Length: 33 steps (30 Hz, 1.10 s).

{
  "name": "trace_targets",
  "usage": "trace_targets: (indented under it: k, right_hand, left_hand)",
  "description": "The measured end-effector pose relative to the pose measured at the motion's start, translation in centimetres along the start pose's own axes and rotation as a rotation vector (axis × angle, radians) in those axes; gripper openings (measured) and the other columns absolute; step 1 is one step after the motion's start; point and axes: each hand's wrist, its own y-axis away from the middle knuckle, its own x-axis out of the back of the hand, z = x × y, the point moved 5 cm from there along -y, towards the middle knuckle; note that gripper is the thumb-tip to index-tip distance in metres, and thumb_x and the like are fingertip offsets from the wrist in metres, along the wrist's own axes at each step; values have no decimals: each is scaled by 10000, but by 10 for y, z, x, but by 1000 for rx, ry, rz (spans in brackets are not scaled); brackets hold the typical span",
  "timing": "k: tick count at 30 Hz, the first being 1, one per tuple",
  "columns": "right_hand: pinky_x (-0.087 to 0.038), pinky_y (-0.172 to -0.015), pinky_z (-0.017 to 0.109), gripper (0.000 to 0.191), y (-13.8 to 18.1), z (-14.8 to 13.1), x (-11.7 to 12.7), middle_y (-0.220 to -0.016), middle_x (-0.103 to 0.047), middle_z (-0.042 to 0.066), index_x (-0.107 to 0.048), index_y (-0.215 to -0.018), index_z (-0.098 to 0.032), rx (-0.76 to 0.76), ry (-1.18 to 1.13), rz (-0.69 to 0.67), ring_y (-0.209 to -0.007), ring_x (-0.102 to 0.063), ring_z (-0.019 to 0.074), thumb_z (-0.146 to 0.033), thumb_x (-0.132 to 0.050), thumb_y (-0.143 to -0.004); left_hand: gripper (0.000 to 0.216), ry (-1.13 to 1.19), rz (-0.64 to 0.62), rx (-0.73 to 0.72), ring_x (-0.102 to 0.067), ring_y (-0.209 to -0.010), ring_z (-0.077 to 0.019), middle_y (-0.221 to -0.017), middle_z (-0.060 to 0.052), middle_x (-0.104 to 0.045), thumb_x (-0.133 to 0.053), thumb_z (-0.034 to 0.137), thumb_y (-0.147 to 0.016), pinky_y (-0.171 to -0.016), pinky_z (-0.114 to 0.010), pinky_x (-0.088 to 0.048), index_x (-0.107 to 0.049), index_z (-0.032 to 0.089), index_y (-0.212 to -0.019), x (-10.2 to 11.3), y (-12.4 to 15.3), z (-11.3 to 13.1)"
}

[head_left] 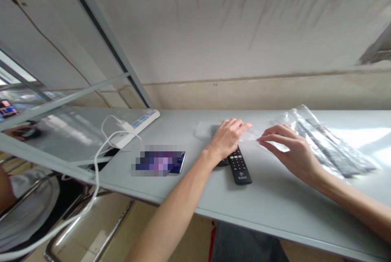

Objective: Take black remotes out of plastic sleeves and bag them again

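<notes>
My right hand (pixel 288 146) pinches the edge of a thin clear plastic bag (pixel 251 135) between thumb and fingers. The film reaches left towards my left hand (pixel 226 136), whose fingers are bent downward over the table. What those fingers grip is hidden beneath them. A black remote control (pixel 240 167) lies under and in front of my left hand, with its lower end towards me. Beside it on the left, a second black remote (pixel 222 163) is mostly covered by the hand.
Right of my right hand lie several plastic-wrapped items (pixel 332 146). A phone (pixel 179 163), partly blurred out, lies on the grey table (pixel 271 205) at left. Behind it are a power strip (pixel 136 129) and white cable (pixel 97 168). A metal frame and seated person are further left.
</notes>
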Motion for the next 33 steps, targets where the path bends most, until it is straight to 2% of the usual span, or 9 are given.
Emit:
trace_targets:
  k: [5, 10, 14, 17, 22, 24, 28, 33]
  right_hand:
    - [-533, -801, 402, 153, -4, -7, 10, -978, -725, 58, -733, -1025, -275, 63, 91, 43, -905, -670, 241, -169, -624, -1037]
    - [-526, -763, 376, 187, -4, -14, 17, -988, -673, 66, -687, -1126, -270, 88, 144, 101, -866, -648, 216, -125, -612, -1035]
    - [-502, -664, 343, 208, 0, -19, 16, -841, -673, 23, -694, -1130, -270, 129, 160, 96, -707, -617, 178, -104, -646, -1014]
    - [-503, -604, 328, 199, 3, -17, 17, -812, -722, 8, -716, -1113, -277, 97, 185, 120, -631, -636, 162, -116, -650, -1015]
    - [-559, -593, 328, 145, 4, -12, 19, -909, -826, 14, -731, -1141, -286, -47, 155, 191, -680, -768, 188, -210, -700, -1022]
    - [-584, -634, 341, 170, 3, -15, 19, -952, -833, 24, -721, -1174, -286, -55, 152, 205, -732, -791, 204, -237, -727, -1012]
    - [-613, -811, 389, 230, 2, -21, 18, -1058, -814, 39, -693, -1187, -296, 2, 101, 214, -919, -788, 231, -197, -746, -985]
    - [-593, -942, 426, 376, 2, -17, 11, -1207, -769, 68, -649, -1313, -282, 36, 1, 141, -1083, -740, 254, -166, -750, -970]
  left_hand:
    - [700, 43, -10, -40, -626, -1298, -220, -1335, -98, -702, -414, -129, -836, -1160, -426, -497, -573, 184, -1441, -3, 1, -2]
    - [796, 47, -1, -55, -598, -1367, -209, -1372, -85, -701, -370, -148, -810, -1201, -415, -473, -527, 194, -1511, -6, 1, -2]
    - [815, 13, -14, -63, -590, -1340, -210, -1346, -82, -696, -374, -158, -801, -1194, -394, -467, -525, 182, -1526, -6, 1, -1]
    - [822, -8, -31, -75, -582, -1325, -212, -1329, -75, -689, -388, -157, -800, -1180, -389, -466, -530, 203, -1525, -5, 2, 0]
    - [852, -7, -25, -46, -576, -1302, -206, -1342, -71, -684, -369, -148, -798, -1162, -377, -464, -462, 208, -1567, -4, 1, 0]
    - [847, -24, -15, -19, -578, -1273, -217, -1332, -73, -682, -367, -136, -807, -1136, -377, -475, -437, 207, -1579, -2, 1, 0]
    - [867, -63, -2, 15, -572, -1241, -239, -1295, -79, -658, -376, -120, -808, -1098, -375, -495, -380, 216, -1608, 2, 2, 1]
    - [816, -40, -21, 51, -564, -1244, -241, -1316, -83, -636, -381, -77, -868, -1100, -383, -498, -343, 249, -1616, 6, 1, 3]
